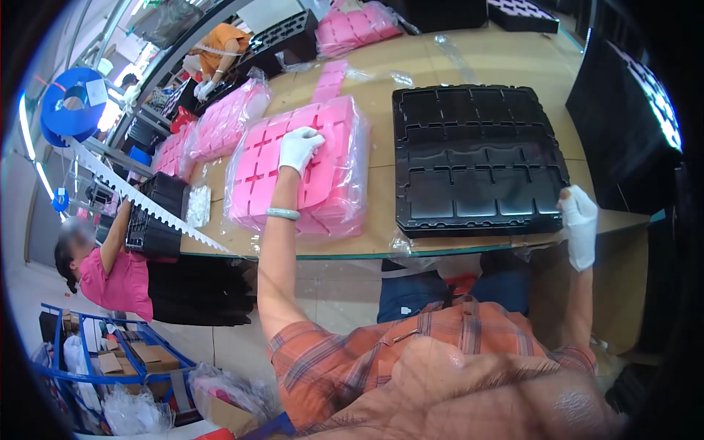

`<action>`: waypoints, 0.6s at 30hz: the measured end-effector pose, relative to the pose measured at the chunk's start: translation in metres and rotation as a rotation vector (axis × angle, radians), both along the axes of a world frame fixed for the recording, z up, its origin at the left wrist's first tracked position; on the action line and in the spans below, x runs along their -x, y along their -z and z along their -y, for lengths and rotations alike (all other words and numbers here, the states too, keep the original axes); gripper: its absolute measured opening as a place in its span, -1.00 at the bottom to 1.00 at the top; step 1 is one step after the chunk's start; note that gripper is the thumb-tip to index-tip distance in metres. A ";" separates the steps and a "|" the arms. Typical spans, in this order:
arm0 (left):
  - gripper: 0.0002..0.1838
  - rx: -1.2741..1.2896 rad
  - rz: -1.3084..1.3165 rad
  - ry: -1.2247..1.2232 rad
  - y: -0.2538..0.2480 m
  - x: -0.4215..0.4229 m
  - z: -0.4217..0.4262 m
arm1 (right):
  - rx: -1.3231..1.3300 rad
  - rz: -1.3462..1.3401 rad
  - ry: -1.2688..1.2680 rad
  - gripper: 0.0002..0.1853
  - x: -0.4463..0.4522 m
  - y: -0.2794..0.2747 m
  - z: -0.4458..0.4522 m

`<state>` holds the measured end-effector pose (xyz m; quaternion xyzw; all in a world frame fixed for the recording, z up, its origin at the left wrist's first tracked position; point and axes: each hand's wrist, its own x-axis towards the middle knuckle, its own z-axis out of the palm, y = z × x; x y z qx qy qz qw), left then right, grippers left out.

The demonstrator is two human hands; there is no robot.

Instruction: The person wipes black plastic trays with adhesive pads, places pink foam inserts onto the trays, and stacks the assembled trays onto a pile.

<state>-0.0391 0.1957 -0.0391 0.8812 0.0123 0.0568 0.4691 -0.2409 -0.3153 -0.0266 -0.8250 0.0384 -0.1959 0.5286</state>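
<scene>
My left hand (299, 149), in a white glove, is on a stack of pink cut-out sheets (257, 147) in a clear plastic bag. Its fingers are curled, pinching the top sheet, which looks bent up beside them. The sheets have cross-shaped slots. My right hand (581, 229), also gloved, is at the near right edge of a black moulded plastic tray (477, 158), with its fingers closed on the rim. The tray lies flat on the cardboard-covered table and has several shallow compartments.
Bagged pink sheets (231, 117) lie at the left and a pink bundle (356, 29) at the back. A tall black tray stack (623, 125) stands at right. A co-worker in pink (114, 282) is at left, another in orange (224, 44) farther back. A white toothed strip (147, 202) crosses the left side.
</scene>
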 end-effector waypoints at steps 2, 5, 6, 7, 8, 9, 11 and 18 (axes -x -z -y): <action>-0.84 0.248 0.030 -0.113 -0.001 0.007 -0.006 | -0.177 -0.107 -0.104 -0.68 -0.012 -0.019 -0.036; -0.86 0.568 0.263 -0.199 -0.005 0.015 -0.012 | -0.330 -0.192 -0.430 -0.72 -0.044 -0.048 -0.098; -0.87 0.662 0.347 -0.216 -0.006 0.017 -0.010 | -0.332 -0.229 -0.517 -0.72 -0.059 -0.057 -0.123; -0.88 0.656 0.356 -0.210 -0.007 0.019 -0.008 | -0.353 -0.236 -0.653 -0.69 -0.078 -0.058 -0.145; -0.88 0.652 0.367 -0.203 -0.007 0.021 -0.007 | -0.370 -0.242 -0.790 -0.65 -0.101 -0.053 -0.169; -0.89 0.648 0.379 -0.198 -0.007 0.024 -0.005 | -0.395 -0.272 -0.878 -0.58 -0.127 -0.046 -0.196; -0.90 0.518 0.394 -0.226 -0.023 0.044 0.014 | -0.506 -0.512 -1.030 -0.42 -0.171 -0.040 -0.248; -0.88 0.102 0.659 -0.180 -0.038 0.067 0.036 | -1.133 -0.741 -0.876 -0.43 -0.230 -0.008 -0.357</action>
